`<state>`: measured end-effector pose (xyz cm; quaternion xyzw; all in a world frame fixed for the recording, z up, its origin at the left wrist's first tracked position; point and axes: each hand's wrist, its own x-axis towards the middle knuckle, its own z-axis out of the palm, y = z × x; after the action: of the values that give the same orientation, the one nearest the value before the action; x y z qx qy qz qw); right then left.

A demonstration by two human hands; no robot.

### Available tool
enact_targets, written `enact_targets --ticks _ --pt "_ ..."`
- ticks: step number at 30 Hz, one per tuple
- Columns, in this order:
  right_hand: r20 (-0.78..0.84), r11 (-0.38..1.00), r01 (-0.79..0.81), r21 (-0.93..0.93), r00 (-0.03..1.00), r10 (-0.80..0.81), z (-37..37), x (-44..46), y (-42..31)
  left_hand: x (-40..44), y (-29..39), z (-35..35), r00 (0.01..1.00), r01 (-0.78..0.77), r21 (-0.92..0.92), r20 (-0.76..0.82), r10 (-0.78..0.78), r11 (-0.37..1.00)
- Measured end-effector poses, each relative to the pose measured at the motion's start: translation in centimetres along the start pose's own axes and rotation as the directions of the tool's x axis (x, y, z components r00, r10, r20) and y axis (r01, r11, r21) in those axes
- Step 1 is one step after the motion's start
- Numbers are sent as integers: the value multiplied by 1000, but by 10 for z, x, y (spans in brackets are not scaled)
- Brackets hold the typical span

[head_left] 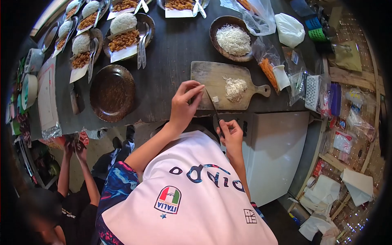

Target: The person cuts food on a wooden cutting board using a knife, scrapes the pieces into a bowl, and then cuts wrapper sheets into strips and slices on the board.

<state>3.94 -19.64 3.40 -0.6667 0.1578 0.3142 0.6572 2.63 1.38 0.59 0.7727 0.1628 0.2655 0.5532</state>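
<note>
My right hand (231, 134) is closed around the handle of a knife (213, 102), its dark narrow blade angled up and left over the cutting board's near edge. The fingers of my left hand (187, 103) are pinched together by the blade's tip; whether anything is between them is too small to tell. On the wooden cutting board (200, 71) lies a heap of thin white strips (235, 90). A small white piece (215, 99) sits beside the blade. Just beyond the board, a brown bowl (213, 38) holds more white strips (233, 40).
A brown plate (112, 93) stands left of the board. Several plates of rice (123, 23) and brown food line the far left. Plastic bags (267, 67), one with orange sticks, and a white grater (312, 93) lie right. Another person's hands (75, 149) are below left.
</note>
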Motion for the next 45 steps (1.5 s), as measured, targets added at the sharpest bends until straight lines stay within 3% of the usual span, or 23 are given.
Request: enact_targets --ticks 6,11,17,21,24,30,33,36,37,45 --pt "-81 997 69 21 994 -67 -16 11 -20 7 -4 3 991 -71 84 116 61 994" --pt "84 1000 -28 -6 996 29 -17 10 -16 9 1 5 972 -132 164 217 95 978" --pt "-60 986 127 107 991 -121 -28 14 -22 27 0 10 902 -344 319 373 216 883" --pt "-240 957 268 107 941 -236 -37 17 -28 45 2 39 873 -421 367 411 261 830" --pt "-352 961 274 46 904 -241 -42 25 -22 61 4 53 861 -433 347 432 268 832" --pt "-276 971 229 65 939 -204 -26 22 -11 48 16 61 832 -409 304 512 215 860" --pt "-327 966 248 78 921 -211 -23 24 -16 48 18 76 817 -424 313 536 211 850" --pt "-330 966 259 -21 910 -252 -32 32 -8 54 18 90 823 -432 327 523 220 841" --pt "-287 942 322 -97 897 -336 -33 36 -2 57 18 93 828 -439 335 512 230 834" --pt "-244 975 220 40 948 -204 -51 46 -18 62 26 95 850 -382 366 500 167 849"
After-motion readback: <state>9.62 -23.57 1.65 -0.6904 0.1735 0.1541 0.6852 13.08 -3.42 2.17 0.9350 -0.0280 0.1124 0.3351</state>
